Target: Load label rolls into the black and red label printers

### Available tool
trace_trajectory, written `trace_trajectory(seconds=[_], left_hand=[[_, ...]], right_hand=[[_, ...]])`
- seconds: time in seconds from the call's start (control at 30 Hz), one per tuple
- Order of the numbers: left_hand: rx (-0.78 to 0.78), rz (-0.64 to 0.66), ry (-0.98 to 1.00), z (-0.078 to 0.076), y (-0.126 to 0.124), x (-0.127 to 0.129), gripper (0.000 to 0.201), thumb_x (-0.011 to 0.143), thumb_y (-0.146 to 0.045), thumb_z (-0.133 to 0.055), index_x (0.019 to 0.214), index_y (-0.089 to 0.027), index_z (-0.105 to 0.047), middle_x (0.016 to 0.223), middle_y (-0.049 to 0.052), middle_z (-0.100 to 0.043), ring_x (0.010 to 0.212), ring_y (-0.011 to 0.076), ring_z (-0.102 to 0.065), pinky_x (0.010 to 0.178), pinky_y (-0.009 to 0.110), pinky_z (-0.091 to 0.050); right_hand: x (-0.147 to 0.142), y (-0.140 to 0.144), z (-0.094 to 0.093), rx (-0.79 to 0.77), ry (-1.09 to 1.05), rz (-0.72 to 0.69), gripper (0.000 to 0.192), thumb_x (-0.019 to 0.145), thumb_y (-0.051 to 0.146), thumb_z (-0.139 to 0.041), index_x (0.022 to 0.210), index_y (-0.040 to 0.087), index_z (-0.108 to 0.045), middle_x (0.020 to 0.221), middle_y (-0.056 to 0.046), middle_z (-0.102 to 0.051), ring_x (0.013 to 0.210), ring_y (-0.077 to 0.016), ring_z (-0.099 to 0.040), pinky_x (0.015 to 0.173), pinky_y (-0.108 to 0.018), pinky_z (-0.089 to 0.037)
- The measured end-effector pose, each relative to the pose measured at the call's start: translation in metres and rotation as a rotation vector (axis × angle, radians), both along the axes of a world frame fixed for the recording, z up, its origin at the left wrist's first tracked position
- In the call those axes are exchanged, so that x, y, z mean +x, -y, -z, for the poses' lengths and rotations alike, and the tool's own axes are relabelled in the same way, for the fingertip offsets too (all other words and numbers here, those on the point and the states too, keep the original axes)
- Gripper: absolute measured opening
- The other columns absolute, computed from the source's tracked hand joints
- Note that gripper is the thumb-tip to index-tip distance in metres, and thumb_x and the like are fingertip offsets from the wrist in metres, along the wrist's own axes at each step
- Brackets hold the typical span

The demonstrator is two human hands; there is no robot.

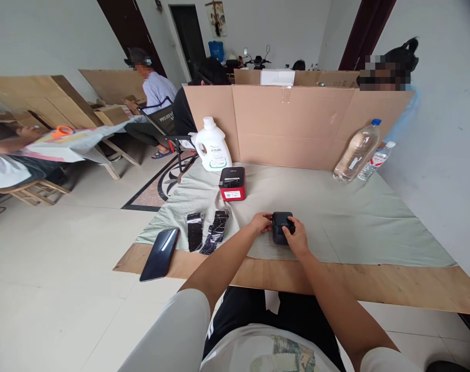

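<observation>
A pale room is surrounding the table point(276, 273).
Beyond its far edge, a picture point(216, 19) is hanging on the back wall point(281, 36), right of a dark door point(187, 36); a side wall point(438, 170) is rising past the right edge. The pale tiled floor point(72, 268) is catching light. Off the far left corner, a chair point(163, 120) is standing by a patterned inlay point(147, 190); a stool point(28, 187) is standing farther left.

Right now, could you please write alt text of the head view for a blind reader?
A person's left hand and right hand touch a small black box-shaped device on a pale green cloth. Beyond are a red-and-black boxy device, a white plastic jug and an upright brown cardboard sheet.
</observation>
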State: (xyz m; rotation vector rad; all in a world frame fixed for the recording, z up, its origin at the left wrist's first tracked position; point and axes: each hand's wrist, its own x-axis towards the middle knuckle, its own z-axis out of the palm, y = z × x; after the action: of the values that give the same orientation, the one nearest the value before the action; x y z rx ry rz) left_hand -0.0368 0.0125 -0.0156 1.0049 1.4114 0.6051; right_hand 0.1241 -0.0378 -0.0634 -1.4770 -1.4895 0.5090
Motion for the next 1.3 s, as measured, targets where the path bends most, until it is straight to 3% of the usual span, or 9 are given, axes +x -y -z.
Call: trace_trajectory(seconds=[0.1, 0.2, 0.4, 0.63, 0.93, 1.0, 1.1, 1.17, 1.3], left_hand=[[-0.049, 0.016, -0.025, 0.000, -0.007, -0.001, 0.051, 0.067, -0.005, -0.066, 0.117, -0.015, -0.058, 0.090, 0.005, -0.068, 0.046, 0.0051, -0.053, 0.039, 0.017, -0.028], [-0.079, 0.022, -0.061, 0.000, -0.015, 0.000, 0.051, 0.064, -0.005, -0.068, 0.114, -0.014, -0.060, 0.074, 0.001, -0.066, 0.042, 0.0057, -0.048, 0.039, 0.018, -0.027], [-0.062, 0.019, -0.121, -0.005, -0.019, 0.005, 0.049, 0.061, -0.002, -0.065, 0.108, -0.016, -0.062, 0.054, -0.004, -0.056, 0.044, 0.0089, -0.047, 0.043, 0.020, -0.033], [0.006, 0.013, -0.161, -0.001, -0.014, 0.006, 0.043, 0.060, -0.005, -0.064, 0.102, -0.013, -0.062, 0.058, -0.001, -0.060, 0.052, 0.0129, -0.055, 0.050, 0.022, -0.041], [0.060, 0.000, -0.221, 0.002, -0.010, 0.008, 0.044, 0.064, -0.006, -0.062, 0.107, -0.012, -0.059, 0.062, -0.001, -0.061, 0.058, 0.0144, -0.059, 0.057, 0.024, -0.045], [0.129, -0.036, -0.268, 0.002, -0.005, 0.008, 0.038, 0.065, -0.008, -0.063, 0.102, -0.014, -0.061, 0.070, 0.001, -0.064, 0.066, 0.0156, -0.060, 0.063, 0.026, -0.047], [0.359, -0.067, -0.293, 0.003, 0.002, 0.008, 0.017, 0.069, -0.010, -0.061, 0.085, -0.016, -0.065, 0.080, 0.002, -0.067, 0.077, 0.0149, -0.061, 0.072, 0.024, -0.047], [0.483, -0.052, -0.240, 0.005, 0.006, 0.008, 0.015, 0.072, -0.010, -0.057, 0.081, -0.017, -0.067, 0.082, 0.002, -0.067, 0.079, 0.0139, -0.060, 0.076, 0.024, -0.047], [0.594, -0.013, -0.200, 0.005, 0.009, 0.007, 0.042, 0.076, -0.008, -0.051, 0.115, -0.020, -0.063, 0.091, 0.000, -0.067, 0.080, 0.0126, -0.059, 0.080, 0.024, -0.046]], right_hand=[[-0.001, -0.002, 0.010, -0.078, -0.063, 0.028, 0.065, 0.074, 0.041, -0.054, 0.133, 0.016, -0.041, 0.131, -0.015, -0.050, 0.120, -0.0273, -0.047, 0.103, -0.046, -0.037], [-0.002, -0.004, 0.018, -0.113, -0.052, 0.040, 0.072, 0.075, 0.044, -0.053, 0.137, 0.013, -0.036, 0.135, -0.017, -0.047, 0.125, -0.0291, -0.043, 0.105, -0.047, -0.034], [-0.001, -0.008, 0.027, -0.102, -0.009, 0.076, 0.069, 0.073, 0.046, -0.055, 0.132, 0.011, -0.042, 0.130, -0.019, -0.050, 0.122, -0.0309, -0.046, 0.103, -0.050, -0.036], [0.009, -0.012, 0.015, -0.127, -0.147, 0.023, 0.057, 0.069, 0.044, -0.063, 0.118, 0.019, -0.054, 0.115, -0.012, -0.062, 0.098, -0.0244, -0.060, 0.086, -0.041, -0.049], [0.019, -0.023, 0.000, -0.206, -0.212, 0.033, 0.054, 0.067, 0.042, -0.062, 0.116, 0.020, -0.056, 0.105, -0.008, -0.066, 0.073, -0.0171, -0.063, 0.070, -0.035, -0.051], [0.021, -0.023, -0.001, -0.221, -0.194, 0.072, 0.050, 0.066, 0.045, -0.064, 0.108, 0.019, -0.058, 0.097, -0.007, -0.068, 0.070, -0.0176, -0.063, 0.068, -0.034, -0.050], [0.023, -0.023, -0.002, -0.216, -0.164, 0.085, 0.041, 0.067, 0.051, -0.063, 0.093, 0.019, -0.061, 0.088, -0.006, -0.067, 0.070, -0.0188, -0.063, 0.069, -0.035, -0.050], [0.023, -0.023, -0.002, -0.161, -0.160, 0.042, 0.041, 0.071, 0.053, -0.059, 0.095, 0.019, -0.062, 0.091, -0.007, -0.066, 0.074, -0.0192, -0.063, 0.072, -0.036, -0.051], [0.024, -0.018, 0.003, -0.033, -0.090, -0.053, 0.051, 0.078, 0.051, -0.052, 0.118, 0.019, -0.059, 0.105, -0.010, -0.062, 0.084, -0.0201, -0.060, 0.081, -0.040, -0.050]])
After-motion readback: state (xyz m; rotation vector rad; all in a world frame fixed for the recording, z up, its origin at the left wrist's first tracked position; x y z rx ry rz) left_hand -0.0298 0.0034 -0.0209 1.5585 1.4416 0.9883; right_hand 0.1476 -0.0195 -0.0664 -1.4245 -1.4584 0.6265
